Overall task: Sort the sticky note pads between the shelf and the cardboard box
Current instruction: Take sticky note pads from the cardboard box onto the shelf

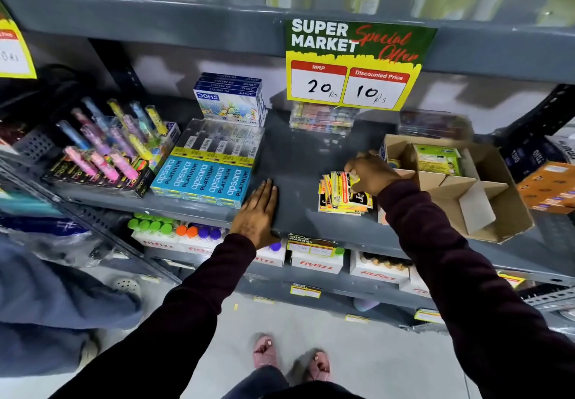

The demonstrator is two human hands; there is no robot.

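Left hand [259, 209] flat and open on the grey shelf [298, 162] edge at centre, right hand [371, 173] curled around the top sticky note pads [343, 195] of a stack, cardboard box [466, 187] touching it on the right, Apsara pencil packs [203, 179] left of centre

Dark maroon long sleeves [174, 314] cover both arms to the wrists; the left hand [258, 212] and right hand [371, 173] are bare. Pink sandals [264, 350] show below dark trousers.

Single head-worn wide-angle view, looking forward and down, close to grey shelf [298, 156], floor below
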